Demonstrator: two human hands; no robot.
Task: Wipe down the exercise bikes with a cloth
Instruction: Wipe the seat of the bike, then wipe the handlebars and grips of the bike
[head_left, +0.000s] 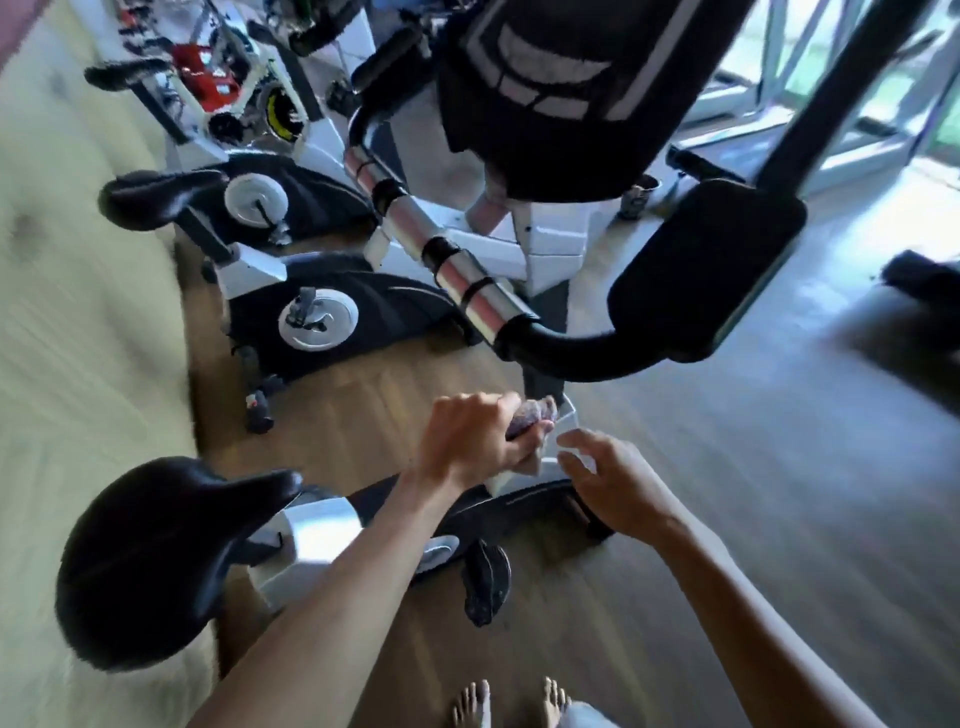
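Daylight pours in from the glazed doors (883, 88) at the upper right, blown out to near white with a greenish tint, and it lays a pale, washed sheen over the wooden floor (779, 415) on that side. The floor nearer the left reads warmer and darker. Bright glare sits on the chrome sections of the handlebar (467, 280) and on the silver seat post cover (322, 525); the black saddle (156, 561) carries soft highlights. Motion blur smears the whole frame, strongest at the left wall (67, 322) and the lower right floor, in radial streaks. Wide-angle distortion bends and tilts the edges. The hands are only moderately sharp.
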